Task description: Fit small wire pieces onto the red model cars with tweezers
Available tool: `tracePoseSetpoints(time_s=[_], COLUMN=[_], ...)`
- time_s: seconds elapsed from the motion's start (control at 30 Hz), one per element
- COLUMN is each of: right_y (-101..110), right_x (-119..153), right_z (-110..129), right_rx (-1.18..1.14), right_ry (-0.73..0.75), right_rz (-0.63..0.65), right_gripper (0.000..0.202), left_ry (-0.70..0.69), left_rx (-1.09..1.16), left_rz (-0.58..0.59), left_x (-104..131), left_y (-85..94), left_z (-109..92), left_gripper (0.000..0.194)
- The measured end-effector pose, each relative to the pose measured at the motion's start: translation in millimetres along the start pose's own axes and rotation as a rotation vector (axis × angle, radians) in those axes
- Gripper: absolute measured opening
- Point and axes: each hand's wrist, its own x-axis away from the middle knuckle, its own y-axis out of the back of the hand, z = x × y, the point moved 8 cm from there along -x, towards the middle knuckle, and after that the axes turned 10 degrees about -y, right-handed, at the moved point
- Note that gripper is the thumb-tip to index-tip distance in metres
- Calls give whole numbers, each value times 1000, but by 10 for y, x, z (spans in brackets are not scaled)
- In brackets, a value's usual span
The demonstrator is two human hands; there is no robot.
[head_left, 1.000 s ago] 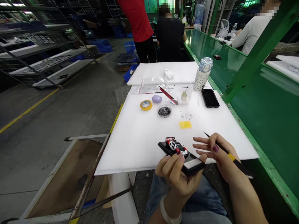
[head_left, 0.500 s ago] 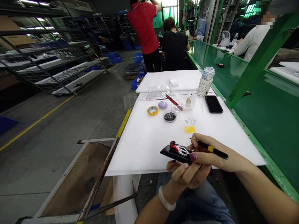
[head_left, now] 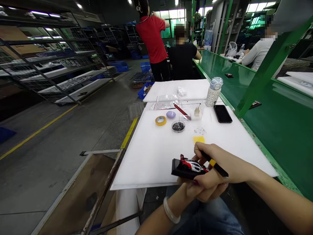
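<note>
Model car (head_left: pixel 195 166) — white table (head_left: pixel 146 160), shelving (head_left: pixel 95 86)

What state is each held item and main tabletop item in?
Red and white model car on a black base: upright, held in the left hand
Slim black tool with yellow band: gripped in the right hand, tip hidden
White speckled bottle with pale blue lid: upright, lid closed
Black rectangular smartphone: flat, screen dark
Round clear dish: holding black slivers
Yellow tape roll: lying flat
</note>
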Motion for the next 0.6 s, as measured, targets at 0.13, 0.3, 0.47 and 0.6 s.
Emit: tracePoseSetpoints(time_s=[0.13, 0.3, 0.47, 0.6], right_y=[221, 631, 994, 1239], right_x=[45, 83, 182, 278], right_z=[25, -91, -227, -291], right_rx=[66, 235, 196, 120], right_ry=[34, -34, -81, -87], right_rz=[-108, -221, -305, -381], right_gripper=[46, 46, 46, 48], left_ry=[78, 240, 319, 387], left_rx=[60, 151, 262, 365], left_rz=[-360, -346, -232, -64], left_x=[-43, -95, -123, -26], left_y=[108, 176, 143, -97], left_z=[-79, 102, 531, 804], left_gripper=[29, 10, 15, 14])
